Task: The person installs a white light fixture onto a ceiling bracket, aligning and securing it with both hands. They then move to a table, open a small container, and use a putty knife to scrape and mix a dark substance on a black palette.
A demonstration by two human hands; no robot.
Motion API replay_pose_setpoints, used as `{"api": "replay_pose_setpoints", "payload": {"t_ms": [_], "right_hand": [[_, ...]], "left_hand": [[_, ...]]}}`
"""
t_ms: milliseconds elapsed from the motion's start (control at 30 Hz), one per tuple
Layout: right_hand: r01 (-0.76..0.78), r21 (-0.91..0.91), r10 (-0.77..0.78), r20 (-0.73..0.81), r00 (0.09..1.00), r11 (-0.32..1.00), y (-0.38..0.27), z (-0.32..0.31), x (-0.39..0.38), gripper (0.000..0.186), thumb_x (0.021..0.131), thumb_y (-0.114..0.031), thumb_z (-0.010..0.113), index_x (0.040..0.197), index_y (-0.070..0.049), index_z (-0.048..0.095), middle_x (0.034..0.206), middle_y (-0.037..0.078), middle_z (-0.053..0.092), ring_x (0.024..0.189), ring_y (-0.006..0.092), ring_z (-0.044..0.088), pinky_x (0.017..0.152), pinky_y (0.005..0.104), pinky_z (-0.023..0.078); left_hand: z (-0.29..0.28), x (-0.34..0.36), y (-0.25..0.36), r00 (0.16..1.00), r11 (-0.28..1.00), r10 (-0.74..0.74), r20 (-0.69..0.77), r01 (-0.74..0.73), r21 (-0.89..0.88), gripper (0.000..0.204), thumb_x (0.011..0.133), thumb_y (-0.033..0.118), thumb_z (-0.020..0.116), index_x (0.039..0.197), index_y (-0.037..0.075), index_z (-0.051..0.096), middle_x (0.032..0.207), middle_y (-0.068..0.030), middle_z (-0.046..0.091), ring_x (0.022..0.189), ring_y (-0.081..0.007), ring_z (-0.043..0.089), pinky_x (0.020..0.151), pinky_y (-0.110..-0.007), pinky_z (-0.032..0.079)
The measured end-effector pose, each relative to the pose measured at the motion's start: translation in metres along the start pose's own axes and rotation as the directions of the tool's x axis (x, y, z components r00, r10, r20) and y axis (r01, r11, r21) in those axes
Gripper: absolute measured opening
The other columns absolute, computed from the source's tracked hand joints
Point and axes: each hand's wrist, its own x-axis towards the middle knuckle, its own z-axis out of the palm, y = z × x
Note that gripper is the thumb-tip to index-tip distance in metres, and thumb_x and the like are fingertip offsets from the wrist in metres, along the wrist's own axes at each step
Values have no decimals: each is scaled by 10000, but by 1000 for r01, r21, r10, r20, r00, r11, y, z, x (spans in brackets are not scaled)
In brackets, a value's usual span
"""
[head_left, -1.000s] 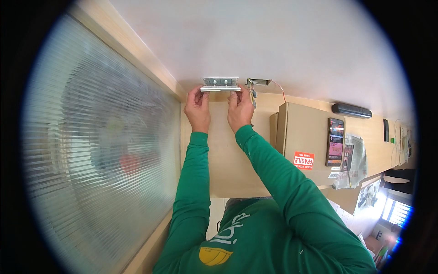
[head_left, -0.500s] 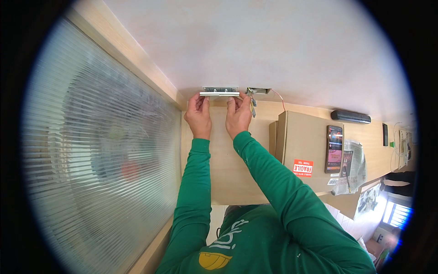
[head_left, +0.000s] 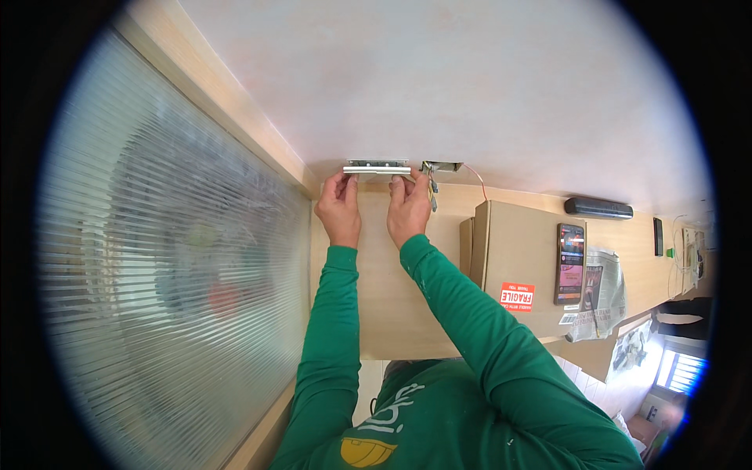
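A pale, narrow cover plate [head_left: 377,170], seen nearly edge-on, is held up in front of a metal-framed wall fitting [head_left: 378,163] low on the wall. Two small screw-like points show on the fitting behind it. My left hand [head_left: 339,211] pinches the plate's left end between thumb and fingers. At its right end, my right hand [head_left: 408,206] grips it the same way. Just right of that hand, an open wall box [head_left: 446,166] has several loose wires [head_left: 433,192] hanging out with connectors on them. The plate's front face is hidden from this angle.
A wooden counter [head_left: 376,313] runs along the wall under my arms. On the right stand a cardboard box [head_left: 521,251] with a phone [head_left: 571,264] on it, a newspaper [head_left: 601,301] and a black cylindrical case [head_left: 598,207]. A ribbed glass panel [head_left: 196,274] borders the left side.
The view has shifted a little, so the wall, hands and box sit slightly lower in it. Less of the fitting shows behind the cover plate. Both hands keep their hold.
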Motion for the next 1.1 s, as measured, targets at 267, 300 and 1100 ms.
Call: {"api": "replay_pose_setpoints", "payload": {"t_ms": [267,300,1100], "right_hand": [[10,-166,-8,14,1000,986,-20,-7,3,300,1024,-142,626,1250,20,514,1001,159,725,902,195,695,802,342,550],[2,-148,-2,-3,1000,989,-21,-7,2,300,1021,-146,632,1244,18,517,1005,163,725,906,197,695,805,344,550],[-80,-99,80,1,997,992,-29,-5,11,377,899,-104,779,1080,-17,459,920,173,684,783,245,677,711,368,540]], "left_hand": [[-9,12,5,994,988,-90,66,80,132,230,951,147,734,1064,-49,694,930,-119,762,836,-169,730,800,-314,578],[-8,12,8,995,991,-76,57,69,110,226,948,142,735,1064,-48,694,934,-119,762,837,-169,729,801,-314,578],[8,6,33,1000,980,-4,-17,7,198,406,841,161,864,1081,-49,613,964,-115,703,783,-168,692,736,-304,573]]}}
